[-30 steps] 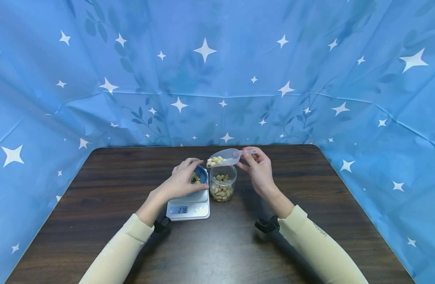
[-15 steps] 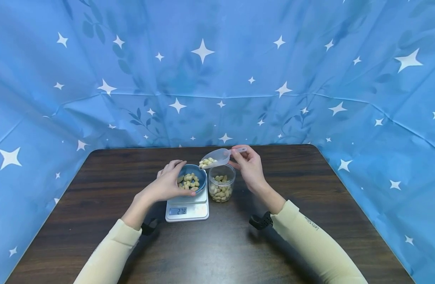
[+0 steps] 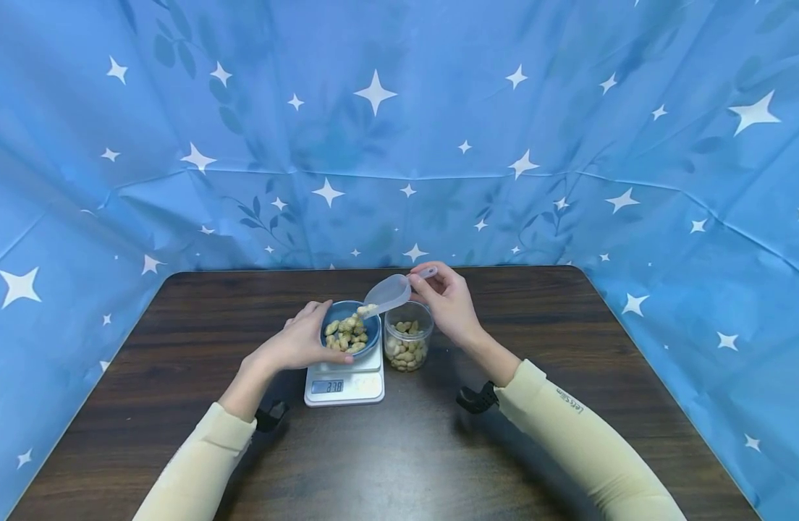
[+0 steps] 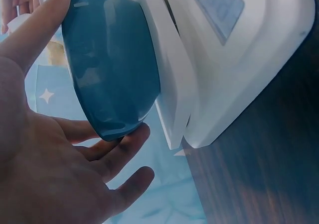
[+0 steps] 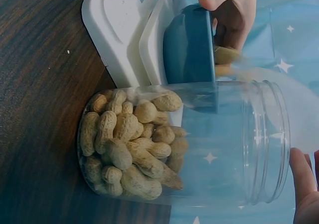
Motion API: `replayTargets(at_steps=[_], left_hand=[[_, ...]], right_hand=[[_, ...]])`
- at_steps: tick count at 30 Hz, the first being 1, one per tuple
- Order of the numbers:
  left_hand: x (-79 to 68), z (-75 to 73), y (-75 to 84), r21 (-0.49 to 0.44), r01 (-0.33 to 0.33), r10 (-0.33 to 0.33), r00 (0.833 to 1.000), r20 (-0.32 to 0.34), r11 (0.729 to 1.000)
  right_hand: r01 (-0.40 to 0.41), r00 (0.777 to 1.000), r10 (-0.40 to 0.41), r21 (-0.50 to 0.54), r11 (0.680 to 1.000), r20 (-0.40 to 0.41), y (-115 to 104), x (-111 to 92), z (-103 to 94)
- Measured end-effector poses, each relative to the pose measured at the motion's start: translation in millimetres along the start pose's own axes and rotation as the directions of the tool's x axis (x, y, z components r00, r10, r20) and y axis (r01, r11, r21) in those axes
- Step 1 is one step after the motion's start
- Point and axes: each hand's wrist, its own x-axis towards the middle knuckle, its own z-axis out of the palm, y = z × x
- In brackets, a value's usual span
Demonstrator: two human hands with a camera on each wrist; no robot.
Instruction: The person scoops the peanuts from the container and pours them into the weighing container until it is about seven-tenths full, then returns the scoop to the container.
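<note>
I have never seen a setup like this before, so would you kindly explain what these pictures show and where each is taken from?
There is no machine here: a person works with two bare hands. The wide picture comes from a camera worn on the head, looking forward and down. The two close ones come from cameras on the wrists, so things there appear tipped sideways.

On the dark wooden table stands a white digital scale, with a blue bowl on top. To its right is a clear jar, partly filled with peanuts. A blue cloth with white stars hangs behind.

The left hand holds the bowl. The right hand pinches the handle of a translucent scoop, which tilts down over the bowl.
</note>
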Motion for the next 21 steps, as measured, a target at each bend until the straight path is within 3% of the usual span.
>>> replayTargets(at_steps=[21], left_hand=[[0.0,1.3,-0.9,-0.010,0.003,-0.003,1.000,-0.020,1.000]], right_hand=[[0.017,1.000,-0.017,-0.014,1.000,-0.019,-20.8,-1.6,-25.8]])
